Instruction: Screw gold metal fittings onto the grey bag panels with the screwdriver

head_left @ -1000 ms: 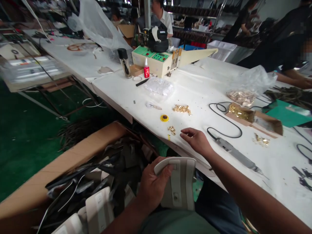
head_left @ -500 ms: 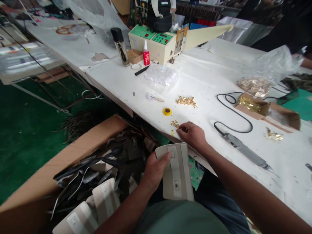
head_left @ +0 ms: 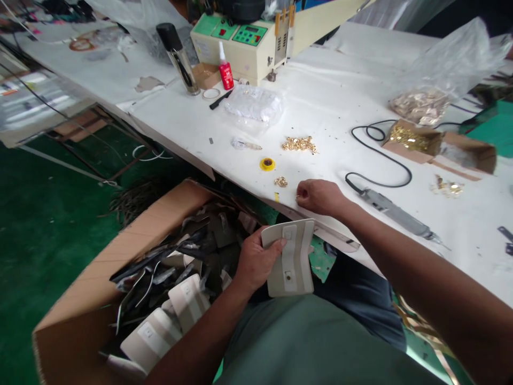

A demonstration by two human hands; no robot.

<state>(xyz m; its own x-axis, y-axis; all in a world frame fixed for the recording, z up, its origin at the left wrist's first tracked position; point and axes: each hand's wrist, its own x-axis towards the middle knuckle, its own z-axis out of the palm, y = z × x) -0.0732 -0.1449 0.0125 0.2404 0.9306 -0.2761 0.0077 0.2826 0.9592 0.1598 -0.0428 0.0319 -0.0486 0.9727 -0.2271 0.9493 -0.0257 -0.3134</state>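
My left hand (head_left: pixel 258 259) grips a beige flat panel (head_left: pixel 298 262) by its left edge, thumb pressed on its face below the upper small square. The panel has a lengthwise strip with two small squares; a dark spot shows in the lower one. My right hand (head_left: pixel 318 197) is closed in a pinch at the table's front edge, beyond the panel. A tiny gold-coloured piece (head_left: pixel 297 198) glints at its fingertips, its shape too small to tell. Left of that hand lies a little pile of gold metal pieces (head_left: pixel 281 182), with a yellow round object (head_left: pixel 267 164) behind it.
A cardboard box (head_left: pixel 80 278) at lower left holds dark scraps and similar beige panels (head_left: pixel 152 334). On the white table (head_left: pixel 320 107) are a larger gold pile (head_left: pixel 299 144), a corded grey rotary tool (head_left: pixel 395 211), a red bottle (head_left: pixel 226 74) and a machine (head_left: pixel 236 51).
My right hand has drawn away from the little gold pile to the right, fingers pinched. The panel stays in my left hand, tilted slightly differently. The view has shifted down.
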